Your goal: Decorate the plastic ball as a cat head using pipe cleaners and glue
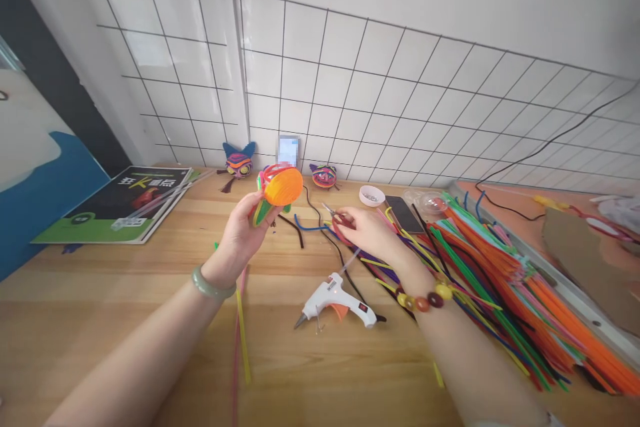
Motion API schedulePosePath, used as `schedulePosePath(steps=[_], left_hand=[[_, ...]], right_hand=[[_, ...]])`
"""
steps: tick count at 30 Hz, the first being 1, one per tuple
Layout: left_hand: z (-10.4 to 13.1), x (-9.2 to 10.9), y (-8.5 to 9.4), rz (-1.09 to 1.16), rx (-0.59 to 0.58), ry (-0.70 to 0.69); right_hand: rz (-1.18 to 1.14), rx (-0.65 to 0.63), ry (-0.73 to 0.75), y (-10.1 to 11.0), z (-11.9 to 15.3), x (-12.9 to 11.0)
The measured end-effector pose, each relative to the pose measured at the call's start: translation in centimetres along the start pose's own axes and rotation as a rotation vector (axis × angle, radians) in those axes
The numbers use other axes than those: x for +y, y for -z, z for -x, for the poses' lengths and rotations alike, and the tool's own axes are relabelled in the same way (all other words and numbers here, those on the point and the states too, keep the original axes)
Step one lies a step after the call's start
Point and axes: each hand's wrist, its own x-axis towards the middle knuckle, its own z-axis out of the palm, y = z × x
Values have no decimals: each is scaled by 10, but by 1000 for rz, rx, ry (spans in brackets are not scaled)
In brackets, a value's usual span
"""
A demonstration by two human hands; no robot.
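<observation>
My left hand [243, 227] is closed around a colourful pipe-cleaner craft [283, 187] and keeps it raised above the table. An orange coiled oval faces me, with green and pink parts showing beside my fingers. To the right, my right hand [363, 230] is closed on red-handled scissors [328, 209], their metal tip pointing left toward the craft but apart from it. Part of the handles is hidden by my fingers. Below and between my hands lies a white glue gun [333, 297], its nozzle pointing left. Several loose pipe cleaners [383, 263] lie under my right forearm.
Bundles of pipe cleaners [505, 280] spread over the right side. A pink bowl [372, 196] and a dark phone [404, 213] stand behind my right hand. Two cat-like crafts [239, 161] and a lit screen [288, 149] are by the wall. A book [125, 203] lies left.
</observation>
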Motion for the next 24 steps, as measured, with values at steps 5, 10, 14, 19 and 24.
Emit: schedulePosePath(steps=[5, 10, 14, 19, 24], left_hand=[[-2, 4, 2, -23, -34, -24], [0, 2, 2, -117, -41, -46], [6, 0, -1, -197, -109, -2], [18, -3, -9, -267, -211, 117], [19, -5, -13, -325, -263, 221]], right_hand=[[54, -89, -12, -36, -26, 0], [-92, 52, 4, -40, -27, -7], [-319, 188, -4, -22, -23, -16], [-891, 11, 31, -16, -10, -31], [-924, 28, 41, -25, -2, -26]])
